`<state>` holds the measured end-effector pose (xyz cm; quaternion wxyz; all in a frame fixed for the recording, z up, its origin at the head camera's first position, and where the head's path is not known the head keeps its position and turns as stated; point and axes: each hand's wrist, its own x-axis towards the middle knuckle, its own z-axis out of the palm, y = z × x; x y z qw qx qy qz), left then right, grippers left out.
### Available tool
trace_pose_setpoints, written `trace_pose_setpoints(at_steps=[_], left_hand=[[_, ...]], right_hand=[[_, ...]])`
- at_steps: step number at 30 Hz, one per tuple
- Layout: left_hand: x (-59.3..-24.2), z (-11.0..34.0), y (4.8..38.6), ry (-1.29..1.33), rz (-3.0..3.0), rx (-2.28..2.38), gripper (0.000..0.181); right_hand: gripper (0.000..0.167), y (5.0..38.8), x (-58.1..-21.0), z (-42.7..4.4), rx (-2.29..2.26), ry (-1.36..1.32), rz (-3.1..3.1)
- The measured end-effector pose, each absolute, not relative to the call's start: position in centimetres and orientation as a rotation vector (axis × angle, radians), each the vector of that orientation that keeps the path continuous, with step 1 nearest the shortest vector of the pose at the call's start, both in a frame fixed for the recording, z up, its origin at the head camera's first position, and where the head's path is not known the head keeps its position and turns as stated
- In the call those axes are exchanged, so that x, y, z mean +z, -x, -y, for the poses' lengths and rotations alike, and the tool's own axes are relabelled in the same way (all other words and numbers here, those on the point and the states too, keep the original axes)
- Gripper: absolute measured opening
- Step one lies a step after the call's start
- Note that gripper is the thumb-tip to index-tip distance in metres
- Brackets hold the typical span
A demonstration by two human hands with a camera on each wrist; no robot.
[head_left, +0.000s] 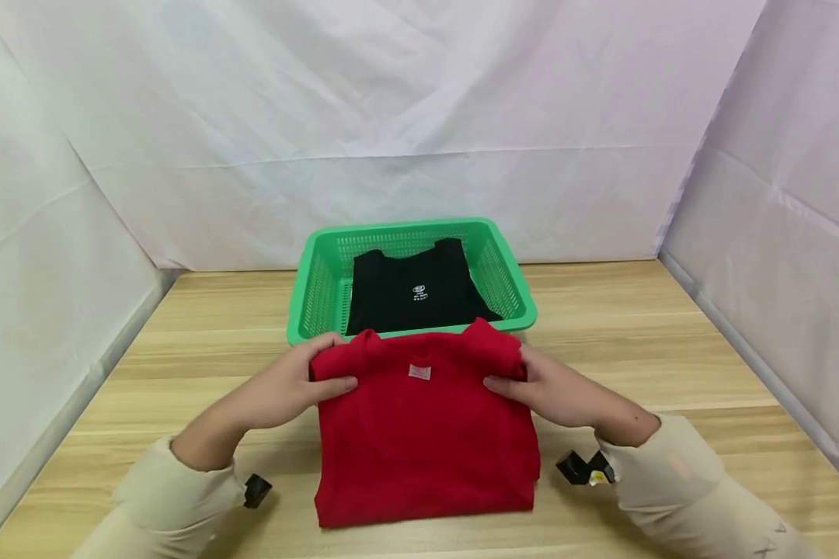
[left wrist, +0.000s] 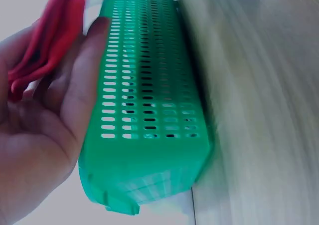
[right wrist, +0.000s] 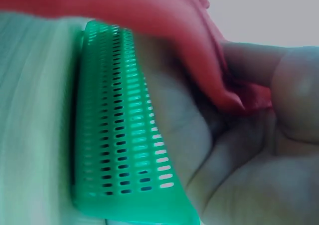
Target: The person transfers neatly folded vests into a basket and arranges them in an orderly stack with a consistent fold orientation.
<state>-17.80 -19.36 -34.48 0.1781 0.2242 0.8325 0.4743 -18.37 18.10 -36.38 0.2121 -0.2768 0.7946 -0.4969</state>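
A folded red tank top [head_left: 426,442] with a small pale label at its neckline hangs between both hands, in front of the basket. The left hand [head_left: 290,384] grips its upper left edge, thumb on the near face and fingers behind. At the upper right edge the right hand [head_left: 559,388] pinches it the same way. Just beyond stands a green perforated plastic basket [head_left: 297,310], its near rim partly covered by the red cloth. Inside lies a folded black tank top [head_left: 405,291] with white print. Both wrist views show red fabric between thumb and fingers, close to the basket's side [left wrist: 149,85].
The basket stands on a light wood-grain table [head_left: 203,334]. White cloth walls [head_left: 405,116] enclose the table at the back, left and right. Small black devices [head_left: 255,491] are worn at both sleeves' cuffs.
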Motion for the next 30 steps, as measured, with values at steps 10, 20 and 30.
trace_pose_setpoints(at_steps=[10, 20, 30], left_hand=[[-31.0, 18.1, 19.5, -0.600, -2.469, 1.484, 0.026], [-27.0, 17.7, 22.6, -0.590, -2.576, 1.511, 0.041], [-24.6, 18.9, 25.0, -0.448, -2.725, 1.444, 0.048]], right_hand=[[0.044, 19.7, -32.1, -18.2, -1.469, 0.743, -2.331], [0.042, 22.5, -27.1, -17.4, -1.431, 0.741, -2.488], [0.042, 26.5, -23.9, -15.5, -1.396, 0.736, -2.542]])
